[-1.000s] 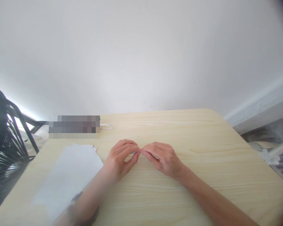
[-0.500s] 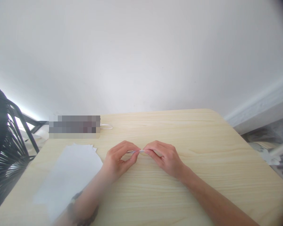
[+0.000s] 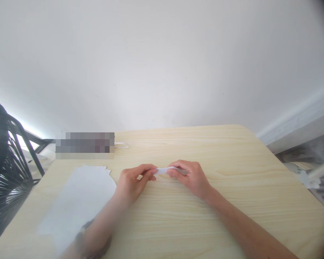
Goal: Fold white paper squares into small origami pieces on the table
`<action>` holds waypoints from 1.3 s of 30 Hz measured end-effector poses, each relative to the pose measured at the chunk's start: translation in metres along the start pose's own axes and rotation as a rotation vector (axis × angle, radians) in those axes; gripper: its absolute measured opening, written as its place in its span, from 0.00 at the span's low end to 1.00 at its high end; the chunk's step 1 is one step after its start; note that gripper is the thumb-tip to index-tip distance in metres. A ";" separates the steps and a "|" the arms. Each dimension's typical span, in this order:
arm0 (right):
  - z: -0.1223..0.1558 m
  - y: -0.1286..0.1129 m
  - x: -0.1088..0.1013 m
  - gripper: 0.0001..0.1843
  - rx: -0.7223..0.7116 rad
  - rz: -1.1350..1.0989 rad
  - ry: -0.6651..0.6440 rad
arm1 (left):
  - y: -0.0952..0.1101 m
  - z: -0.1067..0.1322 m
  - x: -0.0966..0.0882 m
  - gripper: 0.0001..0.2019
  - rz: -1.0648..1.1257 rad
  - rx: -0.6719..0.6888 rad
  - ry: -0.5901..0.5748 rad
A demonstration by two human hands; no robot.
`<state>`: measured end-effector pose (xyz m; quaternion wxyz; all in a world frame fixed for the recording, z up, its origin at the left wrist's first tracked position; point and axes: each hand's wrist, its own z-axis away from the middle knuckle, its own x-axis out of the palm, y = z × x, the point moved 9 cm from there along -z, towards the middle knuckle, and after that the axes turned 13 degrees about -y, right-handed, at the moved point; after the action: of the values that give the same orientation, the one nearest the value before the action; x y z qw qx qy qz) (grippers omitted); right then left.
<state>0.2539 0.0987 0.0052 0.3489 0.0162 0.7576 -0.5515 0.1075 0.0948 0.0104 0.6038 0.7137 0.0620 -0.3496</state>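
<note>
Both hands meet over the middle of a light wooden table (image 3: 232,201). My left hand (image 3: 133,181) and my right hand (image 3: 191,176) each pinch one end of a small folded piece of white paper (image 3: 162,170), held just above the tabletop. The fingers of both hands are closed on it. A stack of white paper sheets (image 3: 75,201) lies to the left, partly under my left forearm.
A black wire chair (image 3: 5,172) stands at the table's left edge. A blurred-out object (image 3: 85,145) with a white loop (image 3: 122,145) lies at the table's far left edge. A white wall is behind; the floor and some clutter (image 3: 307,169) show at right.
The hands have drawn slightly apart, and the small paper between them shows more: it went from a thin sliver to a wider strip.
</note>
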 end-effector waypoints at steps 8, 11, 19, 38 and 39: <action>0.000 0.002 0.009 0.11 0.010 -0.146 -0.108 | -0.009 -0.004 0.014 0.10 0.181 -0.110 -0.149; 0.001 -0.003 0.012 0.10 -0.025 -0.128 -0.137 | -0.004 -0.005 0.020 0.09 0.153 -0.084 -0.196; 0.001 -0.001 0.018 0.12 -0.017 -0.224 -0.183 | -0.008 -0.005 0.029 0.11 0.262 -0.166 -0.262; 0.000 0.002 0.010 0.12 -0.026 -0.138 -0.083 | -0.012 -0.005 0.029 0.18 0.389 -0.262 -0.282; 0.000 0.000 0.008 0.11 -0.062 -0.105 -0.067 | -0.013 -0.006 0.029 0.19 0.407 -0.253 -0.293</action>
<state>0.2481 0.0953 0.0011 0.3452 -0.0528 0.7618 -0.5456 0.1248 0.0937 -0.0163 0.7485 0.5723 -0.1274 -0.3098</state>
